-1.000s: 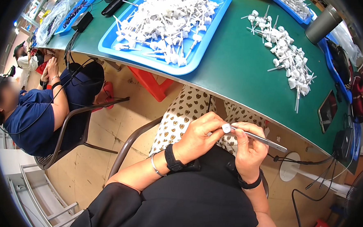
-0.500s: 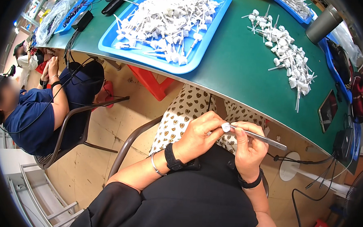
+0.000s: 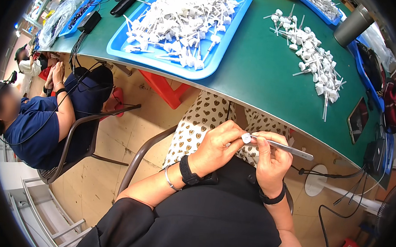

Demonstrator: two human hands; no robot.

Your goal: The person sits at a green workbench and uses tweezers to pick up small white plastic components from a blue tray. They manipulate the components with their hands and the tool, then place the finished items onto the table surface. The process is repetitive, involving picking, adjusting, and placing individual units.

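White part: located in front of the torso, above the lap, its round end turned up toward the viewer. The fingers of the left hand are pinched on its side. Judged very light and rigid, probably moulded plastic, smooth enough to slip if held loosely. Similar pieces on the desk show a wider head and a slim stem; the stem looks the weaker portion, so the hold is best taken around the head. Whether the held piece carries a stem cannot be seen.

The fingers of the right hand are clamped on metal tweezers, tip end at the part — whether the tips grip it cannot be told. The tweezers appear stiff and light, best held along the flat arms.

Count: one part in hand; one pair of tweezers; two black wristbands, one per wrist; one loose pile of white pieces on the desk, right of centre; one large blue tray heaped with them; one further blue tray of white pieces at the far side. Individual pieces overlap — too many to count. Toward the right: one phone, one grey flask.
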